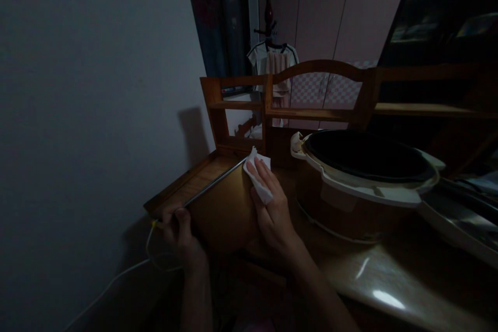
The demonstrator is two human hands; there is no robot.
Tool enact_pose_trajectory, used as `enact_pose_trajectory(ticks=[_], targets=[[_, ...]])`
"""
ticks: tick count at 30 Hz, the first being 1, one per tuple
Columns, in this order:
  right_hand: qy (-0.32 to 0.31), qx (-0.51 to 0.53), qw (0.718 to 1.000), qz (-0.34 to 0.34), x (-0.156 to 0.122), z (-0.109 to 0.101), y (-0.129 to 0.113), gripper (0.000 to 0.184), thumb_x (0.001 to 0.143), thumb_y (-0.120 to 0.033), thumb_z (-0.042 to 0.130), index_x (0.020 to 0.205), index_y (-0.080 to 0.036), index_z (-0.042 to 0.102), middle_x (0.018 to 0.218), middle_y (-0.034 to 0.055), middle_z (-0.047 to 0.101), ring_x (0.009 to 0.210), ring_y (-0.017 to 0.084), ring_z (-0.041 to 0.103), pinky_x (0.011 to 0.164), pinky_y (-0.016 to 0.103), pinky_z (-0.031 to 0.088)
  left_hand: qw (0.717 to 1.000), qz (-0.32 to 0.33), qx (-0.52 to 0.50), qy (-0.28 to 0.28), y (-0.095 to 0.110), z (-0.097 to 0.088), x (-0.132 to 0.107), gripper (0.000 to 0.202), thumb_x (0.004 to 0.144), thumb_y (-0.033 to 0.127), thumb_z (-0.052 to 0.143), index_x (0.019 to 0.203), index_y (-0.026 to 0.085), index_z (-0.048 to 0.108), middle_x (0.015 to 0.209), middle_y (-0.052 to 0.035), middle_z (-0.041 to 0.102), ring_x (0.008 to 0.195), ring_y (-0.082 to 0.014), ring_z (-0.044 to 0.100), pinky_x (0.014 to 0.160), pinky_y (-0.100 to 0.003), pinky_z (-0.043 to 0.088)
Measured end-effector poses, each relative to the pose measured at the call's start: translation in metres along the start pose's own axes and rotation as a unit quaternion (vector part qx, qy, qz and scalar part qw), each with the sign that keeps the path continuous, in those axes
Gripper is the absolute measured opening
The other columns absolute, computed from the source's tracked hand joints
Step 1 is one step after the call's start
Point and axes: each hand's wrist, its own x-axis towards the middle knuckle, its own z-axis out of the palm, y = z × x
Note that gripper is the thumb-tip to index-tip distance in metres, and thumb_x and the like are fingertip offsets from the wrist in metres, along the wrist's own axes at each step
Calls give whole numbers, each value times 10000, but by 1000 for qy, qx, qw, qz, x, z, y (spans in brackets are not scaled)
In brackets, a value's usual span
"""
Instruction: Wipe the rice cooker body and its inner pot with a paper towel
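Note:
A gold-coloured inner pot (221, 210) with a thin metal rim is held tilted in front of me, over the wooden desk. My left hand (182, 233) grips its rim at the left end, thumb on the near side. In my right hand (270, 202) is a white paper tissue (257, 179), pressed flat against the pot's outer wall near the upper right. To the right stands a rice cooker body (354, 207), brown with a pale, stained rim and a dark, lidless opening. The inside of the pot faces away from view.
A wooden shelf unit (315, 113) runs along the back of the desk (373, 275). At far right lies a silvery, flat object (462, 218), possibly the cooker's lid. A white cord (112, 282) hangs at left beside the wall (97, 88). Clothes (277, 62) hang behind.

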Motion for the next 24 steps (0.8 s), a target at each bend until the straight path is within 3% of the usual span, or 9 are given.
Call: enact_pose_trajectory(ticks=[6,16,20,24], targets=[[-43,-51,997,-45,-8,2,-2,633,1074,-260,381,1685,-327,235,1761,-14,229,1642,257,176,1332,561,223,1000,-8,-15,15,0,5,2,245,865,441,677,812,222,580,816,22,477,851,-177,444,819,-315,360],[-120,-81,985,-98,-31,-7,7,640,1063,-333,327,1693,-298,220,1777,-1,166,1646,291,138,1341,558,172,998,-58,21,23,0,6,10,330,827,546,691,882,231,608,889,11,521,884,-190,472,916,-345,404],[-140,-65,983,-95,-53,-13,13,643,1064,-352,312,1695,-267,225,1777,15,168,1645,308,133,1338,572,161,998,-66,9,24,-1,6,14,332,822,538,699,868,222,608,861,24,478,847,-168,431,922,-342,391],[-143,-20,987,-64,-76,-26,16,663,1060,-273,351,1702,-267,185,1769,25,200,1639,280,169,1329,539,237,998,-56,29,-1,-1,7,15,361,854,570,657,907,223,575,864,23,457,833,-162,416,884,-338,398]])
